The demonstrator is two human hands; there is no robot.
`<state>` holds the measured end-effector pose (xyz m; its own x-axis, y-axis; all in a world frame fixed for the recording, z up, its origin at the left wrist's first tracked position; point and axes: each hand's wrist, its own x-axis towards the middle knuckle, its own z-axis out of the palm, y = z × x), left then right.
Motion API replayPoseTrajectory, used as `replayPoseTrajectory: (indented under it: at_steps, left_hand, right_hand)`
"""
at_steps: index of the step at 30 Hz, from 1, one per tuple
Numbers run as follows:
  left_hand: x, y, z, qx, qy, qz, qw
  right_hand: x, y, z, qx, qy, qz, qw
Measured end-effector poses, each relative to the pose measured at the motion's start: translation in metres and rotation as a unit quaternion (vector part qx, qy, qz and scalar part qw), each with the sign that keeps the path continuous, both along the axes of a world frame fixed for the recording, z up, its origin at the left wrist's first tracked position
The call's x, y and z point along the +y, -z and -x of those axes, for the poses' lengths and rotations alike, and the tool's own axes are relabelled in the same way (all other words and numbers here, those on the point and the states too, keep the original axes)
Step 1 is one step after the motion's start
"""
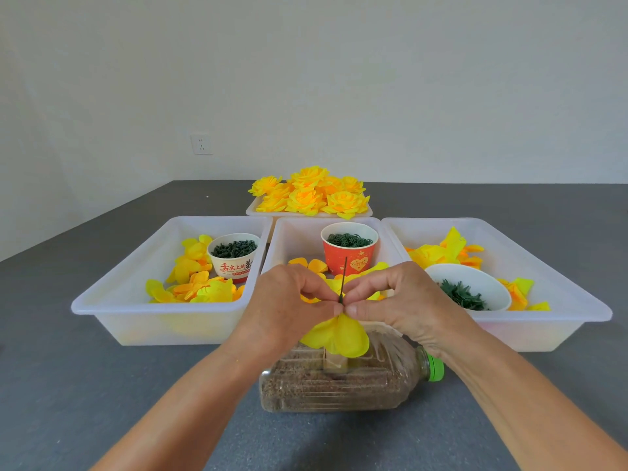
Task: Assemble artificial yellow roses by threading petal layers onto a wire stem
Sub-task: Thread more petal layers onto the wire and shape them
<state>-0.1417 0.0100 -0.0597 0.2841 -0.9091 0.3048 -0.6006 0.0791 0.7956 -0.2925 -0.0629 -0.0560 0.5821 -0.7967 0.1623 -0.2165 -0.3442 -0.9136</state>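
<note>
Wire stem upright between both hands, petal layer gathered at the pinch.

The wire stem (344,280) stands near vertical, its free end pointing up and slightly away, its lower part disappearing where the fingertips of both hands meet. The yellow petal layer (339,334) hangs directly below that pinch, spread downward over the lying plastic bottle (343,382). The left hand (292,300) and right hand (397,297) close on the stem and petal centre from opposite sides, fingers curled, equally near; neither is the clear lead. Judgement: any further layer must travel down along the stem's vertical axis from its upper tip. Behind the hands sit three white trays (163,309) holding loose petals and cups of green parts, and beyond them a tray of finished roses (309,195).
</note>
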Motion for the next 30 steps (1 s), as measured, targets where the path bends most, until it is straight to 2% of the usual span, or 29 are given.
replayPoseTrajectory:
  at_steps: [3, 6, 12, 17, 23, 25, 30]
  left_hand:
    - [-0.001, -0.002, 0.000, -0.055, 0.007, -0.007, 0.998]
    - [-0.003, -0.003, -0.001, -0.074, 0.016, -0.014, 0.997]
    - [-0.002, -0.003, -0.004, -0.057, 0.039, -0.004, 0.998]
    - [-0.004, 0.001, -0.006, -0.032, 0.059, 0.017, 0.998]
    - [-0.007, 0.001, -0.009, -0.004, 0.085, 0.015, 0.996]
    - [-0.008, 0.001, -0.010, -0.002, 0.090, 0.017, 0.996]
    - [-0.008, 0.003, -0.012, 0.001, 0.102, 0.023, 0.994]
  right_hand:
    - [-0.001, 0.000, -0.001, 0.022, -0.003, 0.042, 0.999]
    - [-0.001, 0.002, -0.001, 0.027, 0.002, 0.059, 0.998]
    - [-0.003, 0.005, 0.001, -0.023, 0.008, -0.041, 0.999]
    - [-0.009, 0.003, 0.003, -0.021, -0.013, -0.073, 0.997]
    - [-0.051, -0.003, 0.002, -0.046, 0.103, -0.042, 0.993]
    - [-0.064, 0.001, -0.005, -0.013, 0.111, -0.043, 0.993]
    - [-0.087, 0.018, -0.037, 0.169, 0.082, 0.026, 0.982]
